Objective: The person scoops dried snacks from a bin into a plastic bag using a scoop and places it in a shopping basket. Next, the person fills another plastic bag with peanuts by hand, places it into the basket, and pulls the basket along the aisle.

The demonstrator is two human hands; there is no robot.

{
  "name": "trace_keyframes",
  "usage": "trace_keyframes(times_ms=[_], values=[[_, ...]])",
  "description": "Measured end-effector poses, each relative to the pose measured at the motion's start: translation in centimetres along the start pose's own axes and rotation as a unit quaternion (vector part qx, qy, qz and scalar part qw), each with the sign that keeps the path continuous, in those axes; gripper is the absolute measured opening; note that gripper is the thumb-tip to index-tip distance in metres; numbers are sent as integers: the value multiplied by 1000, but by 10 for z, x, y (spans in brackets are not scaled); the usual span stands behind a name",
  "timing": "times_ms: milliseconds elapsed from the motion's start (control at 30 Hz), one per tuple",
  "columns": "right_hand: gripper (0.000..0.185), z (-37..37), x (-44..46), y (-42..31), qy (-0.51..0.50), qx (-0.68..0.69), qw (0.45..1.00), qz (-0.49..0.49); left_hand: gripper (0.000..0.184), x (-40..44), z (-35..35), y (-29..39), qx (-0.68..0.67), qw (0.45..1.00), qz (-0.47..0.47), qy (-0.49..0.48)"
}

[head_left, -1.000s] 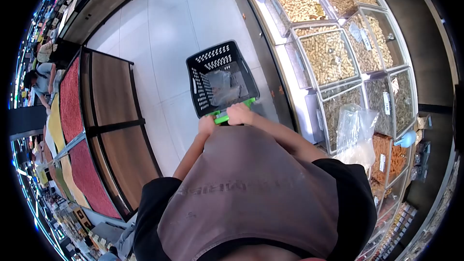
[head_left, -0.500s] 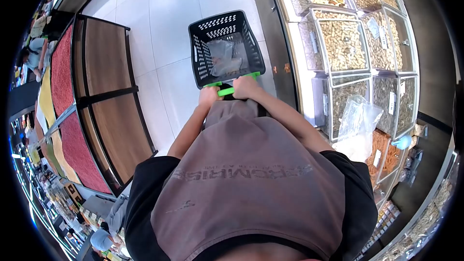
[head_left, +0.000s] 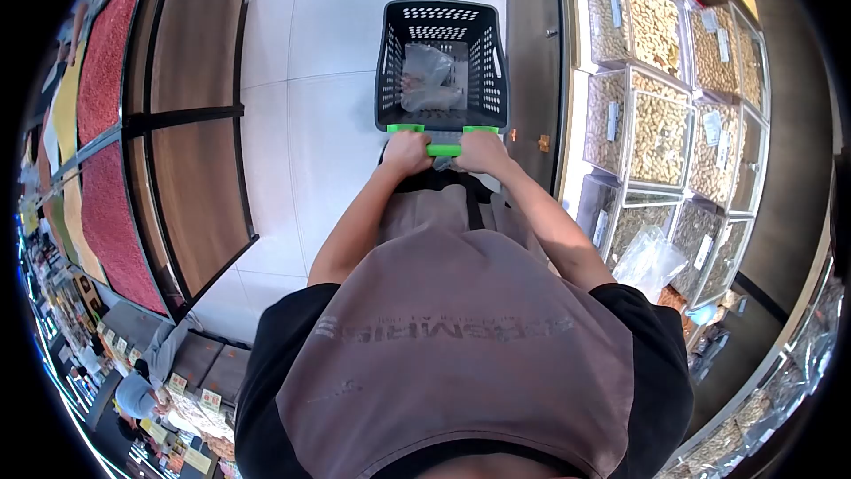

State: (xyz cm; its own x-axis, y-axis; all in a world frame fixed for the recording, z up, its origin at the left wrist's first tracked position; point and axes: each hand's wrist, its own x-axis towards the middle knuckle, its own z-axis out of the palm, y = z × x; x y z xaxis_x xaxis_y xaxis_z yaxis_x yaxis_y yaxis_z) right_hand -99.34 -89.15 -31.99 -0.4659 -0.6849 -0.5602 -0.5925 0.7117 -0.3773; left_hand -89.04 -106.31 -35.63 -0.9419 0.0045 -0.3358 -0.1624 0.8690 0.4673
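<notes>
Both of my hands are closed on the bright green handle [head_left: 444, 150] of a black shopping basket [head_left: 386, 80]. My left hand [head_left: 407, 153] grips the handle's left part, and my right hand [head_left: 483, 153] wraps round its right part. A short stretch of green shows between them. Inside the perforated basket lie clear plastic bags [head_left: 431, 96]; what they hold is hard to make out. The basket is upright, just in front of my body, over the pale tiled floor [head_left: 319, 124].
Clear bins of peanuts [head_left: 658, 129] and other dry goods line the right side, with a crumpled plastic bag [head_left: 649, 259] on one. A wood-panelled stand [head_left: 199, 40] with red grains [head_left: 108, 67] is on the left. Another person [head_left: 135, 396] is at the lower left.
The view has turned and moved along the aisle. The basket now sits higher in view and straighter. My hands have kept their hold on the handle.
</notes>
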Motion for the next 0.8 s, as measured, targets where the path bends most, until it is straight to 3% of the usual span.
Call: trace_keyframes(times_ms=[100,167,300,433,600,800], values=[[28,-20,10,-5,-24,-6,999,40,20,11,-6,-7,10,1000,17,19],[29,-31,18,1,-76,-12,996,52,20,22,-18,-6,8,1000,9,-17],[31,-64,26,-14,-72,18,995,68,24,51,-47,-24,-4,990,109,-92],[35,-65,45,-29,-38,34,995,90,30,89,-54,-68,-25,964,197,-178],[33,-66,67,-61,2,81,983,165,27,111,-99,-92,-9,942,239,-233],[32,-61,87,-89,80,136,966,206,27,140,-121,-121,41,926,288,-239]])
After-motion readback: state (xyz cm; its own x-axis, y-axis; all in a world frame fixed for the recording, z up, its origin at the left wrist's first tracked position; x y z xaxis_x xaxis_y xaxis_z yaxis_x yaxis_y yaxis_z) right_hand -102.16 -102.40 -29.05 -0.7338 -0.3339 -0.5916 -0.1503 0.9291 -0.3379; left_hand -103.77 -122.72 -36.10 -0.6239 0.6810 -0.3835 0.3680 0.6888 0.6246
